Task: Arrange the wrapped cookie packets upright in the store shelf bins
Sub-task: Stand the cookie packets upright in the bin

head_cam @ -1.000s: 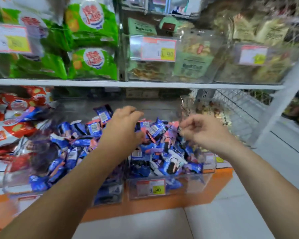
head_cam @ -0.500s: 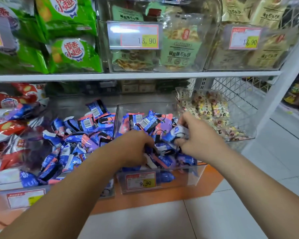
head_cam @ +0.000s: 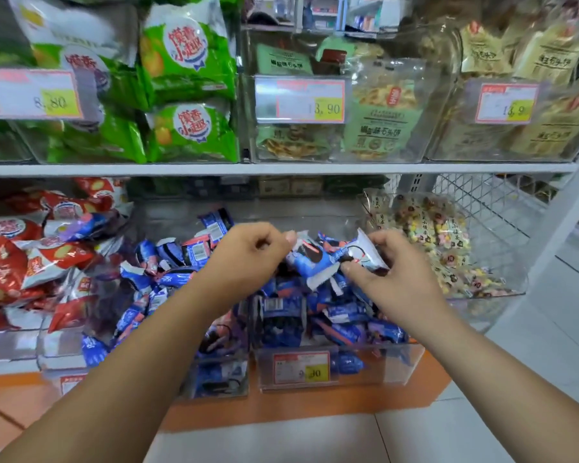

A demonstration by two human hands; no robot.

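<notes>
**Head view:** A blue-and-white foil-wrapped cookie packet [head_cam: 361,253] is gripped between the thumb and curled fingers of the right hand [head_cam: 393,282]. It is raised above the heap and tilted, one crimped end pointing toward 11 o'clock, seemingly so that it can be turned on end.

At 9 o'clock from it, the left hand [head_cam: 248,259] is drawn into a loose fist. Its fingertips appear to pinch the top corner of a second blue wrapped packet [head_cam: 310,260], which is touching the first; that grip is partly hidden.

At 6 o'clock below both hands, the clear plastic shelf bin [head_cam: 388,362] is filled with a jumbled heap of blue cookie packets [head_cam: 281,315]. These are laid flat and crosswise rather than upright, so the arranging is judged to be at an early stage. A red-and-yellow price label [head_cam: 301,367] is fixed to the bin's front wall.

At 9 o'clock, more blue packets of the same kind [head_cam: 168,279] are heaped in the next clear bin [head_cam: 221,382], with red snack bags [head_cam: 10,259] beyond. Clear bags of pastel-speckled sweets [head_cam: 432,235] are seen at 3 o'clock. At 12 o'clock, green snack bags [head_cam: 188,78] are stacked above the white shelf board [head_cam: 281,169].
</notes>
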